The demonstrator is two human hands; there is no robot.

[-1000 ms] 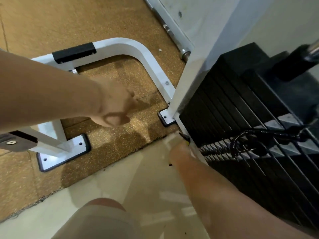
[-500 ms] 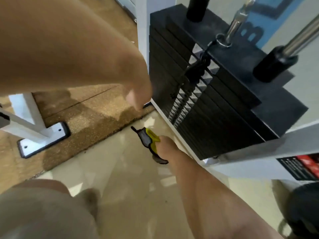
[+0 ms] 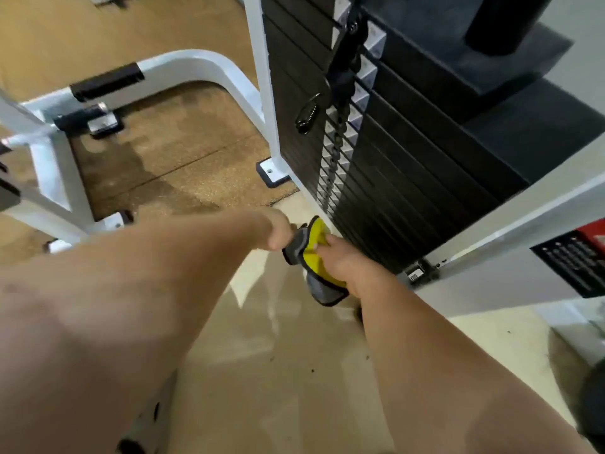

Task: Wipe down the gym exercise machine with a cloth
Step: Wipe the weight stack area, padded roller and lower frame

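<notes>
Both arms reach low at the foot of the weight stack [image 3: 409,165], and the yellow-and-grey cloth [image 3: 316,253] is bunched between the hands just above the pale floor [image 3: 262,355], right beside the bottom plates. The right hand [image 3: 342,262] has its grip clenched round the yellow middle while the left hand [image 3: 278,235] looks to pinch the grey edge, likely tugging it flat for a fresh face. With the white frame upright [image 3: 262,80] close by, this reads as set-up for a wipe.
</notes>
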